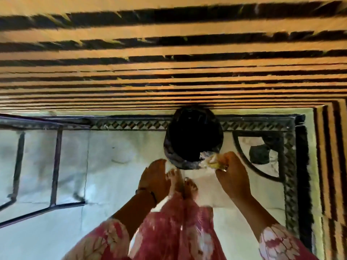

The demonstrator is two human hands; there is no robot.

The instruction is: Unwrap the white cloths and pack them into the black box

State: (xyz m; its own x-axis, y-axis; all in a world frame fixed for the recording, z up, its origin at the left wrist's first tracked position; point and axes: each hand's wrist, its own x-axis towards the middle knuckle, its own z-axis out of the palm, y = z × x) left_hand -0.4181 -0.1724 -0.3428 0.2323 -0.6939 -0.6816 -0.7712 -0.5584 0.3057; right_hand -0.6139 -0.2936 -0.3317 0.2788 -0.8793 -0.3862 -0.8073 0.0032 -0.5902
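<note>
The person stands on a pale tiled floor [112,175], looking straight down past a red and white floral garment [174,231] at bare feet [183,182]. Just beyond the toes sits a round black bin lined with a dark plastic bag [193,139], its mouth open upward, against a striped orange and black woven wall [169,53].

The right hand [231,175] is pinched shut at the bin's near right rim, its grip closed on a small crumpled wad of clear and yellowish wrapping [211,161]; the frame is too blurred to say more about the wad. The left hand [155,175] hangs flat and open with fingers together, holding nothing, just left of the feet.

No white cloths are visible here, and nothing that reads clearly as the black box is either; the dark round container looks like a waste bin rather than a packing box. A black metal frame [54,166] stands to the left.

This appears to be the disposal part of the unwrapping step: discarded wrapping going into the bin. The next move calls for opening the right fingers over the bin's mouth so the wad drops inside rather than onto the rim, then turning back to the cloths.
</note>
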